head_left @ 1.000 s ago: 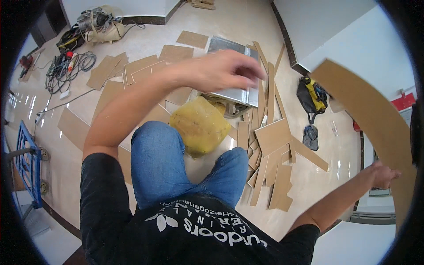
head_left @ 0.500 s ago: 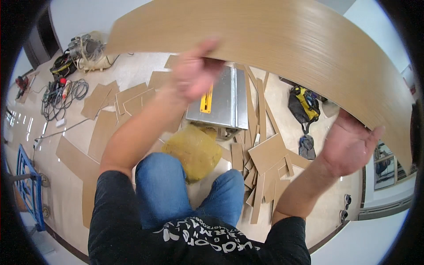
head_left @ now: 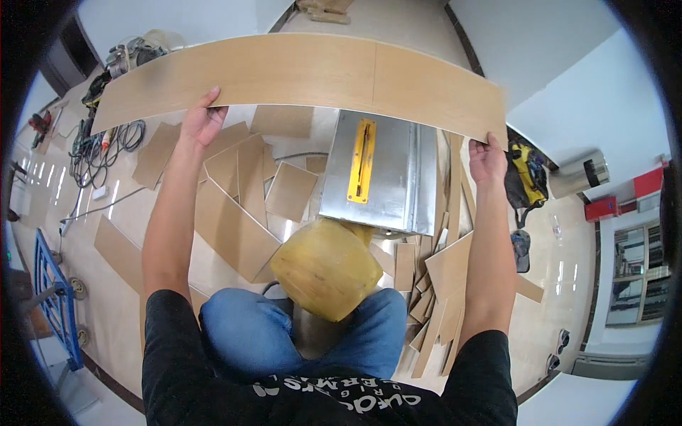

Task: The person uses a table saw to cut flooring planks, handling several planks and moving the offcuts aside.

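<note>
A long wood-coloured plank (head_left: 298,71) stretches across in front of me, held up above the far part of a table saw (head_left: 398,170). A thin straight line crosses its face right of the middle. My left hand (head_left: 204,123) grips its near edge left of centre, thumb on top. Close to the right end, my right hand (head_left: 489,159) is closed on the same edge. The saw has a silver top and a yellow slotted insert (head_left: 361,162); the plank hides what lies behind it.
Below the saw, between my knees, is a scuffed yellow rounded object (head_left: 327,268). Cut board pieces (head_left: 238,220) lie at left, more offcuts (head_left: 433,284) at right. Coiled cables (head_left: 89,157), a blue metal frame on wheels (head_left: 57,295) and a black-and-yellow bag (head_left: 524,174) surround the floor area.
The plank has come lower and shifted left, and now spans nearly level before me. Both hands moved with it; the left hand went further left, the right hand inward and up in view.
</note>
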Demonstrator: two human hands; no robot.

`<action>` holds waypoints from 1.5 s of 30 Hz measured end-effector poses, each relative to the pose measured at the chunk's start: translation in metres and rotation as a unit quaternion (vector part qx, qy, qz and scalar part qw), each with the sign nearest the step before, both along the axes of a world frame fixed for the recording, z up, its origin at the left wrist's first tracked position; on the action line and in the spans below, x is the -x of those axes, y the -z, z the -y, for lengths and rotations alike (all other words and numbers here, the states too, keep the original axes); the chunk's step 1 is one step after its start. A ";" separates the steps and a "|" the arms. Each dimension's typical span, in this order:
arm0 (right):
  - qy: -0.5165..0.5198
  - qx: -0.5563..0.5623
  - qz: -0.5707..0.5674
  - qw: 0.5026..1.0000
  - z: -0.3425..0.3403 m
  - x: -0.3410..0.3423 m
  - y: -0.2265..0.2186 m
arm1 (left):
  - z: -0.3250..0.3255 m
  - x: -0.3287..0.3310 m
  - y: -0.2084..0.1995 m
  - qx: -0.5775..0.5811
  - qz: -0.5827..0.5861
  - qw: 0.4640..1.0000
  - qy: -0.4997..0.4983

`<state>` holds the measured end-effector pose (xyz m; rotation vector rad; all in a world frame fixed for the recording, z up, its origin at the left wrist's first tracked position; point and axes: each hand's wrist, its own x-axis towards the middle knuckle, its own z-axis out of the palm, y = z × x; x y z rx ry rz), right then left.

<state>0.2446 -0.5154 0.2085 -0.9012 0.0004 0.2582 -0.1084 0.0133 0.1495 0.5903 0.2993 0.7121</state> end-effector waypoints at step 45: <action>0.041 0.274 -0.060 0.959 -0.028 -0.020 0.161 | -0.020 -0.086 0.141 0.023 -0.148 0.987 0.063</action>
